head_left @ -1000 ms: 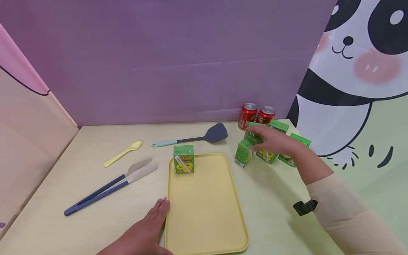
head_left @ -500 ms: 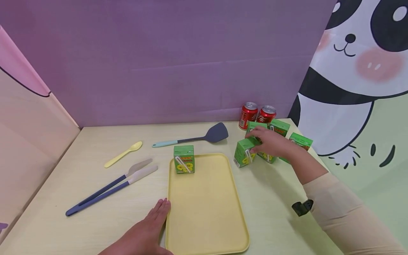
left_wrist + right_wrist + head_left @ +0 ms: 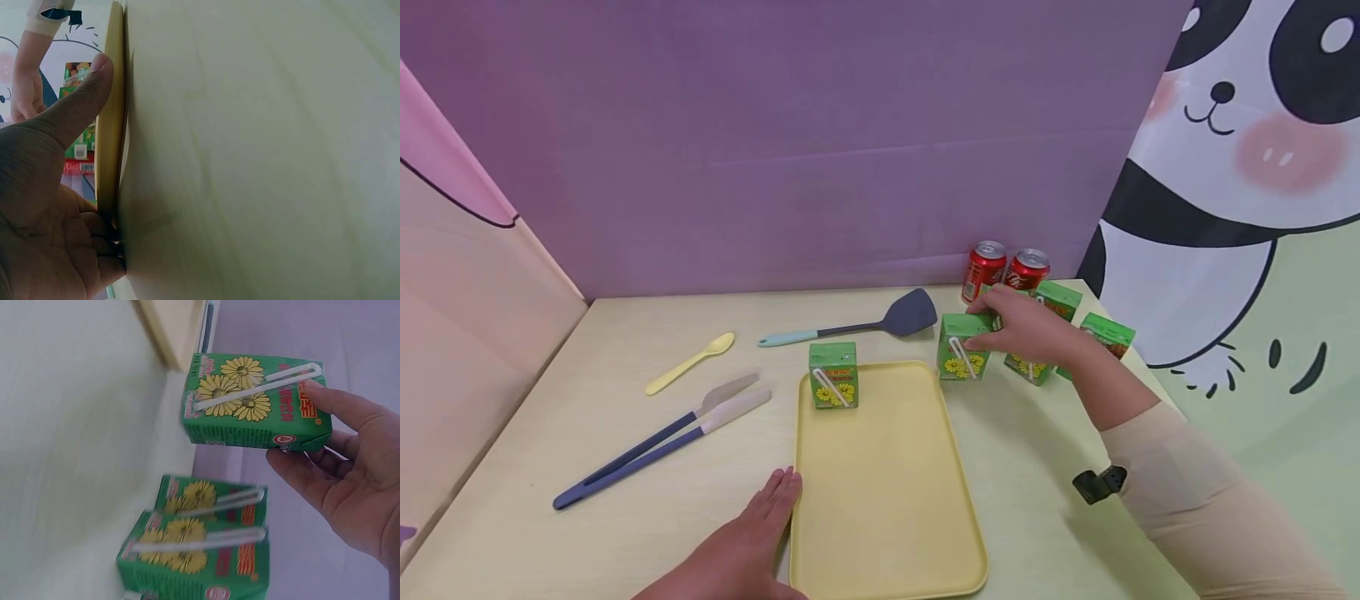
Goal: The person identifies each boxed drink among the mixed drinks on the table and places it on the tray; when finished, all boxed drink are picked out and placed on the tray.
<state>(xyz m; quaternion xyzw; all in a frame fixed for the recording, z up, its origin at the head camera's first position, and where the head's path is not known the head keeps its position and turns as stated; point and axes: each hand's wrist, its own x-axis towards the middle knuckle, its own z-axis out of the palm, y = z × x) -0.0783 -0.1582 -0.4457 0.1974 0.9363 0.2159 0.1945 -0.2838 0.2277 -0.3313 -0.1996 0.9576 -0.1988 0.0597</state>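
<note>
My right hand (image 3: 1026,327) grips a green drink carton (image 3: 962,357) by its upper end. In the right wrist view the thumb lies on the carton's flowered front (image 3: 250,394), by the white straw, and the fingers are on the opposite side. This carton is just beyond the far right corner of the yellow tray (image 3: 887,492), apparently lifted a little. Another green carton (image 3: 833,385) stands upright in the tray's far left corner. My left hand (image 3: 737,533) rests against the tray's left edge, fingers straight; the left wrist view shows its thumb on the tray's side (image 3: 109,144).
Several more green cartons (image 3: 1030,368) are grouped at the right, with two red cans (image 3: 983,271) behind them. A dark spatula (image 3: 910,313) lies at the back. On the left are a yellow spoon (image 3: 688,364) and blue-handled tongs (image 3: 647,454).
The right hand has taken hold of the nearest carton and moved it left, away from the group; its front now faces the camera. The left hand has stayed at the tray's edge.
</note>
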